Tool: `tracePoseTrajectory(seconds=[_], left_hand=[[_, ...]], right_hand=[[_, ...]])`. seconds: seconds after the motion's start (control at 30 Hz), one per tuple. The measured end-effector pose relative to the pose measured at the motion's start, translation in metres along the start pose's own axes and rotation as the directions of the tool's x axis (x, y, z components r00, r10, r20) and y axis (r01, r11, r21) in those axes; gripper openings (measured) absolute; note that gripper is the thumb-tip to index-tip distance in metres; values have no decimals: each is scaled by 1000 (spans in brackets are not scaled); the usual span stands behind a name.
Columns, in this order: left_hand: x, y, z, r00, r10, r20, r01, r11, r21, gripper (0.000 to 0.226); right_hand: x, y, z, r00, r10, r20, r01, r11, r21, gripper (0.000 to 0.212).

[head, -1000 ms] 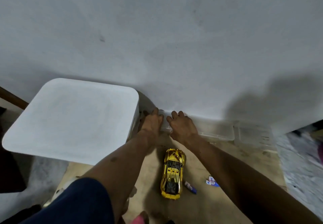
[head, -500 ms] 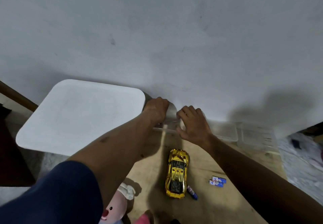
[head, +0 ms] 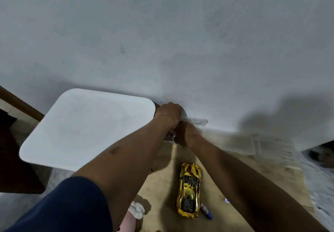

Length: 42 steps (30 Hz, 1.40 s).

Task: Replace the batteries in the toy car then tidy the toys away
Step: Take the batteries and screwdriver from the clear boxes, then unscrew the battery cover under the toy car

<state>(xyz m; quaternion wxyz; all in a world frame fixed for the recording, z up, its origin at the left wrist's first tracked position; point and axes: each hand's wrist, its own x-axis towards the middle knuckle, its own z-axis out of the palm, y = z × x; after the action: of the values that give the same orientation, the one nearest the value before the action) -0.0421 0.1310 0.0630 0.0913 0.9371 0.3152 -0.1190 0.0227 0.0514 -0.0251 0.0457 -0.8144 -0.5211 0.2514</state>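
Both arms stretch forward to the wall's foot, where the left hand (head: 169,115) curls over the top of a clear box (head: 197,123) and the right hand (head: 186,135), just below it, grips the box's near edge (its fingertips are hidden). A white bin (head: 86,128) crowds the box on the left and more clear boxes (head: 238,144) line the wall to the right. The car (head: 189,190) lies on the floor (head: 162,195) between the forearms, a battery (head: 206,211) just beside its near end, with open floor between car and box.
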Motion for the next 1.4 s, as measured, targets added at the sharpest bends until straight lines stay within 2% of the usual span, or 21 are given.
tracePoseTrajectory(seconds=[0.13, 0.27, 0.33, 0.4, 0.5, 0.57, 0.67, 0.8, 0.9, 1.0, 1.2, 1.3, 1.4], left_hand=[[2, -1, 2, 1000, 1, 3, -1, 1000, 15, 34], [3, -2, 4, 1000, -4, -17, 4, 1000, 20, 34], [2, -2, 4, 1000, -4, -21, 5, 999, 42, 36], [-1, -2, 5, 1000, 10, -7, -10, 998, 57, 39], [-12, 0, 13, 998, 19, 57, -23, 997, 68, 44], [-22, 2, 21, 995, 5, 95, -14, 996, 93, 46], [-41, 4, 37, 994, 19, 106, -18, 1000, -10, 47], [-73, 16, 55, 999, 33, 15, -29, 982, -187, 39], [-97, 36, 70, 999, 32, 13, -29, 980, -198, 34], [-113, 54, 89, 996, 40, 81, -24, 982, -189, 39], [-134, 84, 121, 974, -31, 225, 74, 980, -183, 80], [-137, 88, 131, 976, -36, 215, 67, 989, -136, 86], [-137, 89, 136, 975, -41, 219, 77, 985, -156, 82]], right_hand=[[5, 2, 3, 999, -32, 5, 32, 999, -29, 34], [-12, 3, -2, 987, -86, -136, 95, 994, 61, 32], [-23, 5, -10, 978, -118, -173, 124, 992, 21, 25], [-40, 7, -20, 973, -177, -150, 170, 984, -60, 26], [-74, 14, -34, 956, -278, -97, 266, 956, -121, 42], [-93, 23, -40, 956, -292, -27, 284, 945, -165, 46], [-113, 40, -50, 979, -204, 2, 201, 961, -187, 44], [-130, 58, -55, 998, -18, -67, 7, 988, -152, 43], [-143, 71, -51, 987, 131, -91, -140, 986, -90, 38], [-153, 81, -44, 966, 231, -112, -233, 973, 1, 32], [-165, 91, -34, 940, 296, -167, -288, 955, 70, 29], [-169, 95, -32, 935, 302, -187, -290, 953, 87, 29], [-173, 96, -33, 928, 313, -203, -295, 949, 113, 28]])
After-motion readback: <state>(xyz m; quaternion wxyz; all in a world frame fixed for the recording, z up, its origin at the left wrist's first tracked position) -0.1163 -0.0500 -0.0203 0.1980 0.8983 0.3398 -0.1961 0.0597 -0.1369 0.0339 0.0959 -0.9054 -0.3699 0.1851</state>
